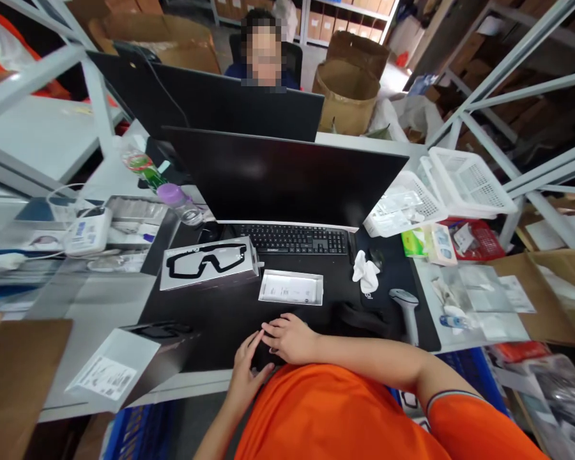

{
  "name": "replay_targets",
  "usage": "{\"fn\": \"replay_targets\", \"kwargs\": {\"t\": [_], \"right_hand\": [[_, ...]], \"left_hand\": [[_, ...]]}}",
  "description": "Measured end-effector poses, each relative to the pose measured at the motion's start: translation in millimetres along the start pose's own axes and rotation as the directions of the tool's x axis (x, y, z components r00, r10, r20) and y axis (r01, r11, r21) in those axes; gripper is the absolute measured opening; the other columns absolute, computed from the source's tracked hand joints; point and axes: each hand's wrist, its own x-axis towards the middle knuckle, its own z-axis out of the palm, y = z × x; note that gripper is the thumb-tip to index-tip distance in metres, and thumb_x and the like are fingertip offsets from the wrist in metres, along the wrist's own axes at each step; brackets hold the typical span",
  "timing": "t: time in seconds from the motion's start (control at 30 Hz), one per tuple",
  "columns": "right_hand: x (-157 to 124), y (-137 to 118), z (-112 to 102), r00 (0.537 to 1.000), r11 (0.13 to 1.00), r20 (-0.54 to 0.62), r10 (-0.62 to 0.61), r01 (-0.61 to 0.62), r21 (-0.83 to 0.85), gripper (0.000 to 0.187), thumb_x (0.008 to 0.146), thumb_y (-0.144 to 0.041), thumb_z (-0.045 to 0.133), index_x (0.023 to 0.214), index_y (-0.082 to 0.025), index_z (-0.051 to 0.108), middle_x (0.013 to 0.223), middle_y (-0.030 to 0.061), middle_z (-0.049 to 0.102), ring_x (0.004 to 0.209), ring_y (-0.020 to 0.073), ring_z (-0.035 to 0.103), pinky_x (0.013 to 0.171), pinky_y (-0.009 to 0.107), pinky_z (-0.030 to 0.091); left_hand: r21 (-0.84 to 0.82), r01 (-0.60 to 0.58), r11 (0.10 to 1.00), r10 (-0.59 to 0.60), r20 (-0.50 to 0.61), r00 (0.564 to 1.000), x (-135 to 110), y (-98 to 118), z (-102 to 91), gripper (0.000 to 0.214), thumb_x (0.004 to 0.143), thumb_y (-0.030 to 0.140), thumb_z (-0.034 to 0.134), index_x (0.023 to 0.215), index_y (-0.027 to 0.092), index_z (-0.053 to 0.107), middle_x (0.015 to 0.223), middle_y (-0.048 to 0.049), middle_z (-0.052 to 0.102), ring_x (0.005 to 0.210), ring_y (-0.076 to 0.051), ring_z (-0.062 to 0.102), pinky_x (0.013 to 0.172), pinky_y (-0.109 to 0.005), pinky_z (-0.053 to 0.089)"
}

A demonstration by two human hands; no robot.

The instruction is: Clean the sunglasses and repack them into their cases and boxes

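Observation:
My left hand (pixel 248 375) is at the front edge of the black desk mat (pixel 215 332), fingers stretched and thumb apart. My right hand (pixel 291 338) lies across in front of my belly, its spread fingers meeting the left fingertips. I see nothing held in either; what lies beneath the palms is hidden. Just beyond the hands sits a shallow white open box (pixel 291 287) with print inside. Left of it lies a long grey box with a picture of glasses (pixel 208 262). A dark shape (pixel 364 317) lies right of my right hand.
A monitor (pixel 287 176) stands behind a keyboard (pixel 292 240). To the right are crumpled tissue (pixel 365 271), a mouse (pixel 376 257), a barcode scanner (pixel 406 313) and white baskets (pixel 469 182). A labelled carton (pixel 110 370) is at front left, a purple-capped bottle (pixel 179 203) farther back. A person sits opposite.

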Motion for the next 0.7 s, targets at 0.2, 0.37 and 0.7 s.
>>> {"fn": "replay_targets", "kwargs": {"t": [0.2, 0.37, 0.7], "right_hand": [[-34, 5, -6, 0.98, 0.977, -0.044, 0.194, -0.19, 0.094, 0.03, 0.1, -0.037, 0.058, 0.124, -0.026, 0.072, 0.148, 0.0034, 0.057, 0.137, 0.0239, 0.049, 0.113, 0.044, 0.038], [-65, 11, -5, 0.931, 0.931, -0.094, 0.353, -0.34, 0.129, 0.032, 0.098, -0.027, 0.06, 0.127, -0.022, 0.071, 0.152, 0.0095, 0.051, 0.141, 0.0275, 0.047, 0.108, 0.041, 0.048], [-52, -15, -39, 0.859, 0.992, -0.505, -0.085, 0.025, -0.124, 0.03, 0.101, -0.033, 0.056, 0.126, -0.025, 0.07, 0.135, 0.0061, 0.067, 0.138, 0.0197, 0.052, 0.103, 0.032, 0.053]], "left_hand": [[-0.003, 0.025, 1.0, -0.025, 0.023, 0.999, 0, -1, 0.6, 0.064, 0.081, 0.053, 0.068, 0.137, 0.023, 0.059, 0.137, -0.0146, 0.056, 0.132, -0.036, 0.05, 0.115, -0.058, 0.035], [-0.025, 0.091, 0.996, -0.089, 0.064, 0.994, -2, 8, -2.8, 0.068, 0.077, 0.052, 0.073, 0.137, 0.023, 0.058, 0.141, -0.0145, 0.055, 0.135, -0.036, 0.047, 0.118, -0.059, 0.031], [-0.23, 0.219, 0.948, -0.106, 0.421, 0.901, 19, 53, -39.8, 0.09, 0.074, 0.078, 0.066, 0.146, 0.026, 0.051, 0.149, -0.0116, 0.054, 0.141, -0.037, 0.045, 0.118, -0.055, 0.035]]}}
